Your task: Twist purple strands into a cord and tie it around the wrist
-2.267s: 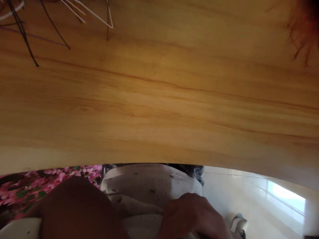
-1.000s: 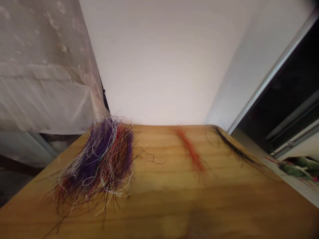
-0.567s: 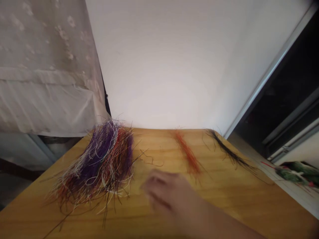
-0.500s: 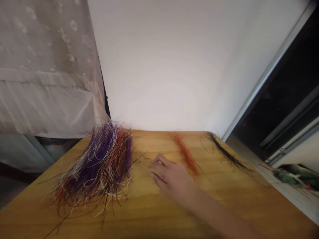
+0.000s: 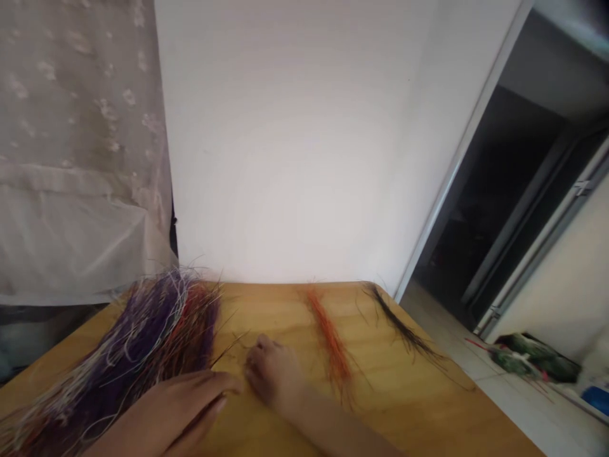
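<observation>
A large tangled pile of purple, white, orange and brown strands (image 5: 143, 336) covers the left of the wooden table (image 5: 385, 393). Over its lower right part lies my left hand (image 5: 190, 406), fingers pressed together near a few dark strands; what it holds, if anything, is hidden. My right hand (image 5: 272, 368) is curled low over the middle of the table, just right of those dark strands, its fingertips closed and blurred. To its right lies a thin bundle of orange strands (image 5: 330, 333). Further right is a thin black bundle (image 5: 402, 327). Neither hand touches these two bundles.
A white wall (image 5: 295, 139) stands behind the table's far edge. A patterned curtain (image 5: 80, 127) hangs at the left. On the right are a dark doorway (image 5: 504, 190) and a green leafy-patterned bundle (image 5: 528, 358) on the floor.
My left hand has come into view over the pile. My right hand has its fingers curled in more and sits nearer the table's dark strands. The camera view has tilted up and shifted right.
</observation>
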A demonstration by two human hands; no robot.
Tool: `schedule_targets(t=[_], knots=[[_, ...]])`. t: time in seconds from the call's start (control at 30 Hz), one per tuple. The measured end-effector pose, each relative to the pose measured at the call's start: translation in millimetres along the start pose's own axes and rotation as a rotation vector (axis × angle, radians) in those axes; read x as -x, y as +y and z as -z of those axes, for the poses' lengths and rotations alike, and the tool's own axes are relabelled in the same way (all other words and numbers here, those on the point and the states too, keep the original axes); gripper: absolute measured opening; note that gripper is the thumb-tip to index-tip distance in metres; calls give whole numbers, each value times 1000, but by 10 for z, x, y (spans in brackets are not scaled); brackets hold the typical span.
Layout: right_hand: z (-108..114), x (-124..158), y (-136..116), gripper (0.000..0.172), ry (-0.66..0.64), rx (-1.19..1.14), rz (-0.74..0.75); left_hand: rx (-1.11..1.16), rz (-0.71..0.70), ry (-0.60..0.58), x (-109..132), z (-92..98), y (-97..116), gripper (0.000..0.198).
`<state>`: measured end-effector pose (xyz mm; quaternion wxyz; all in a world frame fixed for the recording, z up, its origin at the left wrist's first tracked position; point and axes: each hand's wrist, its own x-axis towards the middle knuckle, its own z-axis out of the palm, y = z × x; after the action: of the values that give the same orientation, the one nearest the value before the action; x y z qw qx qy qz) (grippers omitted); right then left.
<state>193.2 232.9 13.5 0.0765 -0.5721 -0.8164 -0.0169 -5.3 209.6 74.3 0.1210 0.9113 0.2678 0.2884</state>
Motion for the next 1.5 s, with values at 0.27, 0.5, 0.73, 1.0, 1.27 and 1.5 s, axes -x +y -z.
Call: schedule_targets(t=[0.27, 0.5, 0.73, 1.0, 1.27, 1.5], knots=[[-91, -16, 27, 17, 45, -19, 31, -37, 195, 79, -324, 50, -168, 36], [6, 13, 70, 11, 45, -55, 18, 27, 389, 72, -413, 134, -652, 46], [39, 29, 89, 13, 30, -79, 44, -93, 336, -189, -256, -41, -903, 38], [44, 23, 148, 19, 22, -84, 34, -182, 265, -188, -216, -284, -768, 19], [85, 26, 119, 13, 7, -92, 59, 73, 353, -63, -341, -184, -750, 19], [60, 15, 123, 10, 18, -82, -2, 423, 477, 341, -452, 420, -596, 32]])
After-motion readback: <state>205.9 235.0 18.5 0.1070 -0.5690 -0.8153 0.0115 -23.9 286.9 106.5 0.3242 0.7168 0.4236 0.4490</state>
